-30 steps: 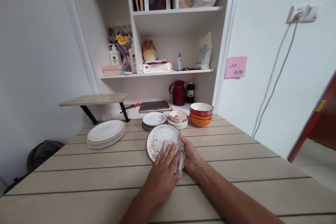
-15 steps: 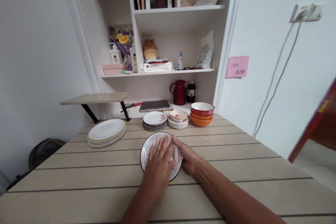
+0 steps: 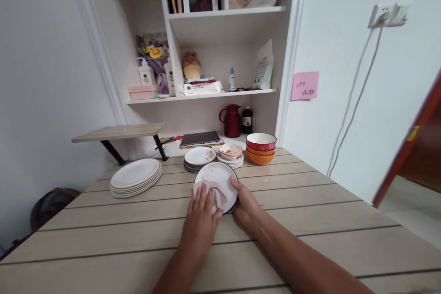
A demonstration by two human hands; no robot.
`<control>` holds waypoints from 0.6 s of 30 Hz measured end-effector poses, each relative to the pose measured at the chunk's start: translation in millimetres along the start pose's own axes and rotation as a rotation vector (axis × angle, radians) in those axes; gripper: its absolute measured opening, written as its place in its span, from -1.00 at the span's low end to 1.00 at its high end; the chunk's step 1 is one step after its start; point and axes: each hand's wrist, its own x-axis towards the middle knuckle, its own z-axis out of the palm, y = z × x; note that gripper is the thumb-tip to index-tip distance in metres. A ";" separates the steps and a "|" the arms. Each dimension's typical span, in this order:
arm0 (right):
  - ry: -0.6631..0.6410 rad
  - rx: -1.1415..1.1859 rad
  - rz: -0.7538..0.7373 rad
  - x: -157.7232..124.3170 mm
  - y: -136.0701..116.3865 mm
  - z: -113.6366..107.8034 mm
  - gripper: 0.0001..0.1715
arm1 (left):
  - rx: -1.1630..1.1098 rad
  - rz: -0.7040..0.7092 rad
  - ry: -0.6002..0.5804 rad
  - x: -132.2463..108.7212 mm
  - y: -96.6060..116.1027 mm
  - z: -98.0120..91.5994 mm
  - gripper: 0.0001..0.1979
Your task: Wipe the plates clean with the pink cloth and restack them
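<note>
A round white plate [image 3: 225, 179] with a dark rim and a brown floral pattern is held up at a tilt above the table. My right hand [image 3: 246, 204] is shut on its right edge, thumb on the upper face and the other fingers hidden behind. Against the plate's lower left lies a crumpled pale pink cloth [image 3: 217, 195]. My left hand [image 3: 201, 220] is shut on this cloth, its fingers fairly straight and pressing it to the plate; the palm side is hidden.
Beyond the plate stand dark-rimmed plates [image 3: 200, 156], small plates [image 3: 232, 162] bearing pink square dishes [image 3: 230, 150], and stacked red and orange bowls [image 3: 261, 149]. Larger white plates [image 3: 136, 177] are stacked at left, near a raised wooden shelf [image 3: 119, 132]. A red jug [image 3: 232, 121] stands behind.
The plate has moved up and away from me, its far edge now near the stacks. The left hand and cloth have slid from the plate's middle to its lower left. The view has shifted slightly.
</note>
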 end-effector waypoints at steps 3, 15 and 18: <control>0.002 0.090 0.061 3.7 -5.5 -3.3 -0.52 | -0.060 0.101 -0.082 -3.7 5.3 -1.5 -0.41; -0.126 0.065 0.096 11.6 -2.0 -9.5 -0.45 | -0.012 0.036 0.018 -3.5 10.2 -3.0 -0.42; -0.105 0.008 0.060 8.3 -0.1 -6.2 -0.46 | 0.038 -0.070 0.067 -1.0 6.5 -2.5 -0.42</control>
